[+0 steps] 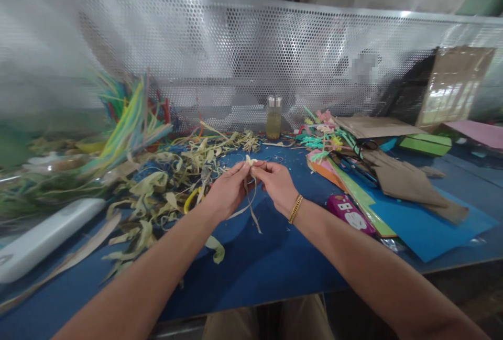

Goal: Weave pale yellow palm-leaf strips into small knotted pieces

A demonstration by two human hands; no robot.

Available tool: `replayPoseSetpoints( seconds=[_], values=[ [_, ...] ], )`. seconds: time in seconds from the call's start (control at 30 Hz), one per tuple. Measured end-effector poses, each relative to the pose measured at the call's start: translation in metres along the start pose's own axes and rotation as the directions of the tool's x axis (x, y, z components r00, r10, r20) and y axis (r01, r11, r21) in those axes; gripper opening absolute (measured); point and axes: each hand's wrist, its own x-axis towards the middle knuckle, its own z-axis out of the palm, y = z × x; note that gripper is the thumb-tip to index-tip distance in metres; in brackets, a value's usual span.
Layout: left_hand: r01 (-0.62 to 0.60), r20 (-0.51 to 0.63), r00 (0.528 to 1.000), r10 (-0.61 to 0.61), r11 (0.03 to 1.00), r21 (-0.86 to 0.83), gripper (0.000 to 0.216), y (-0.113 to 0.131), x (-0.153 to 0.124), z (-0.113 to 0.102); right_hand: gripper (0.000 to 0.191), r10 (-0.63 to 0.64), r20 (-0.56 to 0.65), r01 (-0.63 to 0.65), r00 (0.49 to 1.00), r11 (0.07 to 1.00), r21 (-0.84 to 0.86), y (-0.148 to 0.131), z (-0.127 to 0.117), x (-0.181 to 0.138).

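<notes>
My left hand (227, 189) and my right hand (275, 183) meet above the middle of the blue table (275, 272). Both pinch a pale leaf strip (250, 164) folded into a small knot between the fingertips. Loose ends of the strip (251, 209) hang down between my wrists. A gold bracelet (295, 209) sits on my right wrist. To the left of my hands lies a heap of dried leaf strips (165, 183).
A bunch of coloured straws (133, 114) stands at the left. A small glass bottle (274, 117) is by the perforated metal screen (251, 52). Paper flowers (322, 133), coloured sheets (416, 219), brown cardboard (408, 180), a pink box (349, 214) and a white object (47, 235) lie around.
</notes>
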Motion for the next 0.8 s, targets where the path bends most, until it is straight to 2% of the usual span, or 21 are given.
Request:
replayPoseSetpoints(
  seconds=[0.07,0.2,0.3,0.4,0.53,0.67,0.73,0.8],
  values=[
    [-0.016,-0.016,1.0,0.016,1.0,-0.004,0.011,-0.001,0.002,-0.002,0.019,-0.025,0.008,0.025,1.0,0.999,-0.027,0.001,-0.001,0.0],
    [-0.069,-0.068,0.995,0.069,0.998,0.01,0.012,0.002,0.005,-0.011,0.022,-0.199,0.026,0.2,0.98,0.964,-0.174,0.002,-0.008,0.006],
    [-0.016,-0.094,0.995,0.023,0.997,0.071,0.013,0.009,0.004,-0.016,0.023,-0.265,0.05,0.269,0.963,0.942,-0.2,0.001,-0.013,0.011],
    [0.056,-0.041,0.998,-0.049,0.982,0.179,0.017,0.016,0.0,-0.017,0.029,-0.249,0.139,0.267,0.958,0.955,-0.13,0.001,-0.015,0.014],
    [0.1,0.047,0.992,-0.115,0.963,0.251,0.022,0.02,-0.005,-0.016,0.022,-0.169,0.275,0.163,0.947,0.986,0.043,-0.001,-0.012,0.013],
    [0.148,0.093,0.978,-0.185,0.939,0.312,0.021,0.021,-0.008,-0.014,0.015,-0.161,0.324,0.153,0.932,0.987,0.05,-0.004,-0.012,0.01],
    [0.171,0.127,0.965,-0.23,0.917,0.362,0.024,0.024,-0.009,-0.014,0.015,-0.192,0.28,0.193,0.941,0.981,0.027,-0.006,-0.014,0.013],
    [0.2,0.156,0.945,-0.289,0.883,0.425,0.028,0.029,-0.01,-0.018,0.017,-0.224,0.143,0.222,0.964,0.975,0.028,-0.008,-0.019,0.018]
  ],
)
